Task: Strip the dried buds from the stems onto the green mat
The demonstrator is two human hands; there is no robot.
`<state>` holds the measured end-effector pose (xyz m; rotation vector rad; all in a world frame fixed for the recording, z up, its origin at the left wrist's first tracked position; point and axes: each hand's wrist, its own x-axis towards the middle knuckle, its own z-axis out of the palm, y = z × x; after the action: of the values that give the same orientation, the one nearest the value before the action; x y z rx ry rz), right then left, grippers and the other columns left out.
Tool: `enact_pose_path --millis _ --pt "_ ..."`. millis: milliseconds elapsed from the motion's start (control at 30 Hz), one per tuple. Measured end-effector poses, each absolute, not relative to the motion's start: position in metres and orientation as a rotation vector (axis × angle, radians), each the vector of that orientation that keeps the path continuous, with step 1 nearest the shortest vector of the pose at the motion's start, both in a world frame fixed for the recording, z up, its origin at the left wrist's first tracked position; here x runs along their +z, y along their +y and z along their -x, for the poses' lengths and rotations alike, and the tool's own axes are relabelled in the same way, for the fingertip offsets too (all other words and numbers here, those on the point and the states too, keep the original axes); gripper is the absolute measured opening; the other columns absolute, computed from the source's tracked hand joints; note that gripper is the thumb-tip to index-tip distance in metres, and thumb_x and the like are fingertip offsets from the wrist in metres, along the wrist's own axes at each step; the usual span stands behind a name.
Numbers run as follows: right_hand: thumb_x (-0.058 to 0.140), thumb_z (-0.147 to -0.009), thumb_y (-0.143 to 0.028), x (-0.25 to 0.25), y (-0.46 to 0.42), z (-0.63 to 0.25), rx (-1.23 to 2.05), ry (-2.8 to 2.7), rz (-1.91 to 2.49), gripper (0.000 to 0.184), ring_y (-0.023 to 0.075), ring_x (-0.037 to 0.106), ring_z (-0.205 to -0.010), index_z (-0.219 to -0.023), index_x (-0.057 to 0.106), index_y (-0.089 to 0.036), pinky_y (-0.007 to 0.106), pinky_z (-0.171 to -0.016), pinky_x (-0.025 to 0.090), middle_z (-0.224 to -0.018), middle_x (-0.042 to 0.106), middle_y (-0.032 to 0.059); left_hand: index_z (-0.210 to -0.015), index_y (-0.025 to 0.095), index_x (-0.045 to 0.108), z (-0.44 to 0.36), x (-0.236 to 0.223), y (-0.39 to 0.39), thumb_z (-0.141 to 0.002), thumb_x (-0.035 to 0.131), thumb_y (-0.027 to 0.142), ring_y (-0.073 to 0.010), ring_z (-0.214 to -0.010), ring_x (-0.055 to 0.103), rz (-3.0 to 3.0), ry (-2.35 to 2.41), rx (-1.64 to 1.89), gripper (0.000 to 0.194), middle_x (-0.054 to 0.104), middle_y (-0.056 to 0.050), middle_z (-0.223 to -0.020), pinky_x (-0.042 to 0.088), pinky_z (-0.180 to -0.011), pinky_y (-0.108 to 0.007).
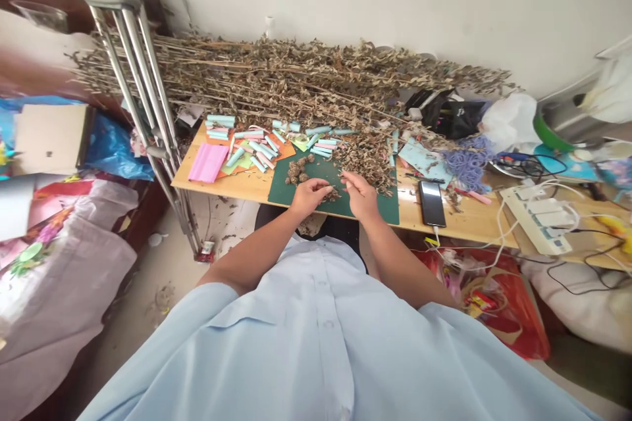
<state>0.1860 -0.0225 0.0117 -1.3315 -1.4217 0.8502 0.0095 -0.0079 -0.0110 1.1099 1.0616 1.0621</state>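
Note:
My left hand (312,195) is closed, thumb and fingers pinched on a small clump of dried leaves (332,196) at the front of a green cutting mat (279,192). Close by on the right, my right hand (361,195) is also pinched, with what looks like a bit of dried leaf at its fingertips. Several brown, crumbly balls (296,171) sit together on the mat, beyond my left hand. A loose heap of dried leaves (368,158) covers the mat's right part, just past my right hand. Pale blue and pink paper rolls (257,147) lie behind and to the left.
Long bundles of dried stalks (276,72) lie along the wall. Metal crutches (143,72) lean at the table's left end. Pink paper sheets (208,162) lie at the left. To the right are a cabled phone (432,203), purple yarn (468,163) and a power strip (536,219).

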Motion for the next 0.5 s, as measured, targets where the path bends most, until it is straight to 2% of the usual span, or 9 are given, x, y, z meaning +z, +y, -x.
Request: enact_pose_path --millis 100,200,333,500 --pt "0.050 -0.096 -0.040 0.009 -0.029 -0.171 0.817 -1.558 1.309 0.038 0.0219 0.068 -0.106 -0.124 0.070 -0.025 0.044 -0.097 0.056 -0.132 0.064 0.0101 -0.101 0.012 0.068 -0.008 -0.011 -0.008 -0.076 0.076 0.043 -0.0061 -0.046 0.046 -1.116 1.043 1.086 0.042 0.056 0.004 -0.059 0.038 -0.047 -0.021" --pt "0.048 -0.097 -0.036 0.009 -0.033 -0.165 0.738 -1.669 1.313 0.037 0.0229 0.063 -0.117 -0.125 0.069 -0.025 0.046 -0.109 0.049 -0.129 0.066 0.0091 -0.099 0.013 0.068 -0.008 -0.011 -0.009 -0.079 0.073 0.041 -0.0063 -0.045 0.045 -1.137 1.052 1.099 0.035 0.054 0.004 -0.057 0.037 -0.046 -0.021" --pt "0.048 -0.096 -0.034 0.009 -0.036 -0.166 0.715 -1.715 1.338 0.036 0.0236 0.064 -0.117 -0.124 0.070 -0.025 0.047 -0.107 0.050 -0.126 0.068 0.0091 -0.090 0.014 0.070 -0.008 -0.011 -0.009 -0.085 0.065 0.039 -0.0065 -0.047 0.046 -1.171 1.070 1.098 0.026 0.056 0.002 -0.061 0.037 -0.045 -0.021" --pt "0.048 -0.096 -0.033 0.005 -0.038 -0.168 0.660 -1.736 1.405 0.037 0.0248 0.063 -0.119 -0.128 0.067 -0.026 0.048 -0.108 0.050 -0.128 0.067 0.0083 -0.097 0.013 0.069 -0.008 -0.013 -0.009 -0.079 0.072 0.036 -0.0068 -0.048 0.048 -1.124 1.072 1.066 0.030 0.059 0.002 -0.063 0.039 -0.047 -0.020"
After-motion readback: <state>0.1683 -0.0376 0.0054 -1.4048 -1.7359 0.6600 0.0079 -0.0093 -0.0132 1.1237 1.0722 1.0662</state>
